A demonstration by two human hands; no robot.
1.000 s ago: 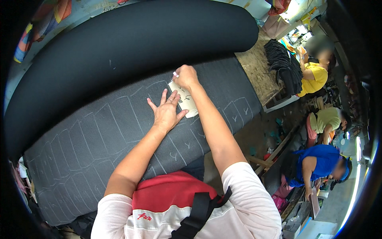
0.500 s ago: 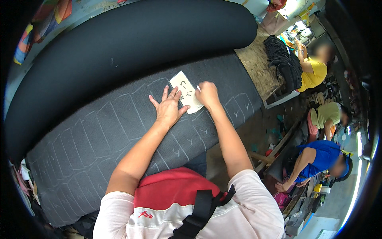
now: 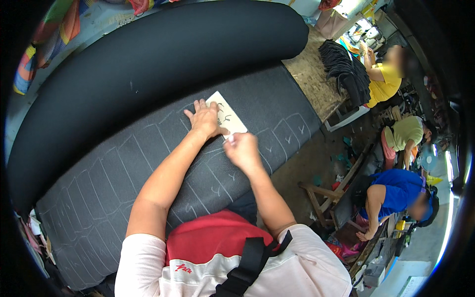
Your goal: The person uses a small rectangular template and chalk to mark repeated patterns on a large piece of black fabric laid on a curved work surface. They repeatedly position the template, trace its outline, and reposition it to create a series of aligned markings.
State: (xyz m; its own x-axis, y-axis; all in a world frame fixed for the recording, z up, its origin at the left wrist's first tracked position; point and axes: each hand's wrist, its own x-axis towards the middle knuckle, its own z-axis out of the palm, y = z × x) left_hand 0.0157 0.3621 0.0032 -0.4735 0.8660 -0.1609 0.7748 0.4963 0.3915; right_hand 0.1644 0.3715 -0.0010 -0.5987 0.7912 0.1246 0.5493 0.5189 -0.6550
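A pale cream cardboard template (image 3: 232, 119) with dark handwriting lies flat on dark grey cloth (image 3: 267, 91). My left hand (image 3: 205, 120) presses on its left side, palm down with fingers spread. At the template's near corner, my right hand (image 3: 243, 150) pinches a small piece of white chalk (image 3: 231, 139). The chalk's tip meets the cloth by the template's near edge, close to my left thumb. Chalk outlines of repeated narrow panels cover the cloth to the left and right, several of them carrying small chalk marks.
Behind the cloth lies a thick black roll (image 3: 163, 54). Right of it, a wooden board (image 3: 309, 74) adjoins a stack of black cut pieces (image 3: 341, 64). Co-workers in yellow (image 3: 386, 84), pale green (image 3: 405, 136) and blue (image 3: 398, 190) work along the right. A wooden trestle (image 3: 316, 198) stands on the floor.
My right hand has moved from the template's right edge down to its near edge, chalk still pinched. My left hand stays on the template, its fingers now closer together.
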